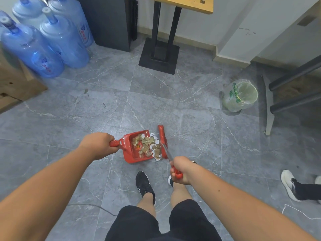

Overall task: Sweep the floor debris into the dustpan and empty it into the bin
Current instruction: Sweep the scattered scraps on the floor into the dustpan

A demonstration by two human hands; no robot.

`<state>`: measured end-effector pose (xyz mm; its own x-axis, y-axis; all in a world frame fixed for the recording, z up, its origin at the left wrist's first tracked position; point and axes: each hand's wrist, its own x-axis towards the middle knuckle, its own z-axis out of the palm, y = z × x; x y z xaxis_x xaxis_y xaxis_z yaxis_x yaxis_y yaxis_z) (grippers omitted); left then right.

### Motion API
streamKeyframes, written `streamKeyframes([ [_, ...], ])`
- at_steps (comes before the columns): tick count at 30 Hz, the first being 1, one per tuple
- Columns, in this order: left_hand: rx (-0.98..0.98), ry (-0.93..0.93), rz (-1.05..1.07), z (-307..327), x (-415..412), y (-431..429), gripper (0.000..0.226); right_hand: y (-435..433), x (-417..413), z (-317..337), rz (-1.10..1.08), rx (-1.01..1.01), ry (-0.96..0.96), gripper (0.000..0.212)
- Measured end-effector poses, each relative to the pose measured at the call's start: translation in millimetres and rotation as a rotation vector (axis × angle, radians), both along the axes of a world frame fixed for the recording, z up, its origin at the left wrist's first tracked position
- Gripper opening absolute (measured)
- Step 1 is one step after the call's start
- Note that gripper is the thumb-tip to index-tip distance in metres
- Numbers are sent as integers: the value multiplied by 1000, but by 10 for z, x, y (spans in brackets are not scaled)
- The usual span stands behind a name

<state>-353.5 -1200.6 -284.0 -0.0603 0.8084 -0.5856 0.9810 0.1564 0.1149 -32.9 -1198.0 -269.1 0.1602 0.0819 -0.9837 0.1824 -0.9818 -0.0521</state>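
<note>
A red dustpan [129, 153] lies on the grey tiled floor in front of my feet. My left hand [99, 143] grips its short handle. Paper scraps and wrappers [144, 145] fill the pan, and white torn pieces [156, 150] sit at its open edge. My right hand [182, 171] grips the handle of a red brush [163, 138], whose head stands just right of the scraps, against the pan's mouth. A small bin lined with a clear plastic bag [240, 95] stands on the floor to the far right.
Several blue water jugs [48, 40] stand at the back left beside a wooden box [15, 84]. A black table base [159, 56] is straight ahead. Dark chair legs [291, 89] are right of the bin. Another person's white shoe [289, 184] is at the right.
</note>
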Motion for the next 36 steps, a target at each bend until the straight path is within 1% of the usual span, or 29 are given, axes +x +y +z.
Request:
streamKeyframes([
  [4,-1,3,-5,3,-13,-52,44,-83,-213,31,8,21,57,21],
  [10,-13,5,8,3,1,-123,42,-194,-306,44,75,-19,157,12],
  [13,-18,-5,35,17,-33,-151,40,-202,-289,75,75,-40,163,12],
  [17,-13,-6,64,44,-57,-186,39,-212,-254,222,110,-3,134,12],
  [22,-19,-29,101,64,-120,-241,41,-145,-103,420,228,104,61,9],
  [26,-42,-66,83,86,-162,-270,39,-66,136,436,305,143,-23,9],
  [30,-51,-78,56,105,-192,-296,39,-56,400,436,311,131,-74,9],
  [36,-66,-28,-35,157,-208,-235,44,-226,781,342,252,99,-161,10],
])
